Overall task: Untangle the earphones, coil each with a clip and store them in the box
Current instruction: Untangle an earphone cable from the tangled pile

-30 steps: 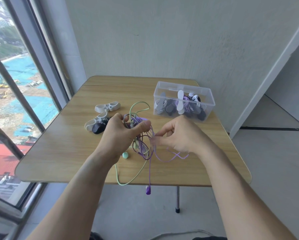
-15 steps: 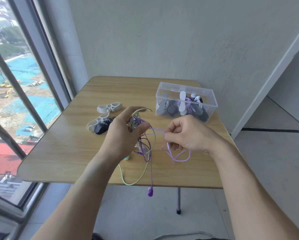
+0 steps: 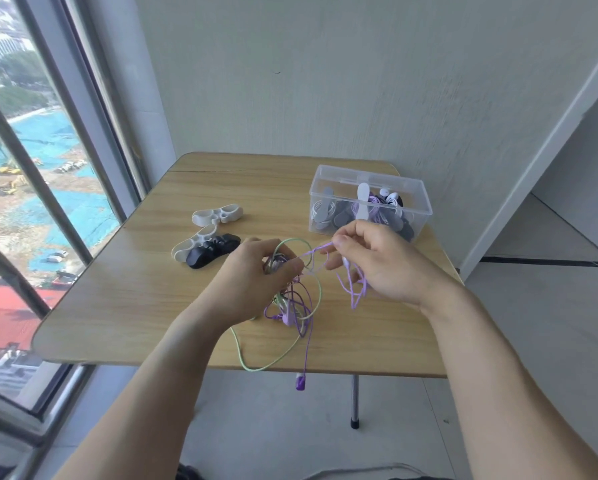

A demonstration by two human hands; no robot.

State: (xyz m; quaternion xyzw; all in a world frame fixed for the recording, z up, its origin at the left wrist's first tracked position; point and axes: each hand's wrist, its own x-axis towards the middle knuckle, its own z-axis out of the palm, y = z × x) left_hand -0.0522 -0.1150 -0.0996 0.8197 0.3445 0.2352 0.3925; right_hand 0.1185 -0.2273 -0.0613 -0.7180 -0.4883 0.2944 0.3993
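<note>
while the left hand [image 3: 256,275] grips the tangle [image 3: 290,299] above the table [image 3: 134,299], the right hand [image 3: 377,265] pinches a purple cord [image 3: 316,252] stretched rightward, nearer the box [image 3: 370,202].

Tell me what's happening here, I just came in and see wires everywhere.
A person is untangling earphones over a table. The left hand grips the tangle of purple and green cords, while the right hand pinches a purple cord and draws it out. Clips lie nearby; the box already holds coiled sets.
</note>
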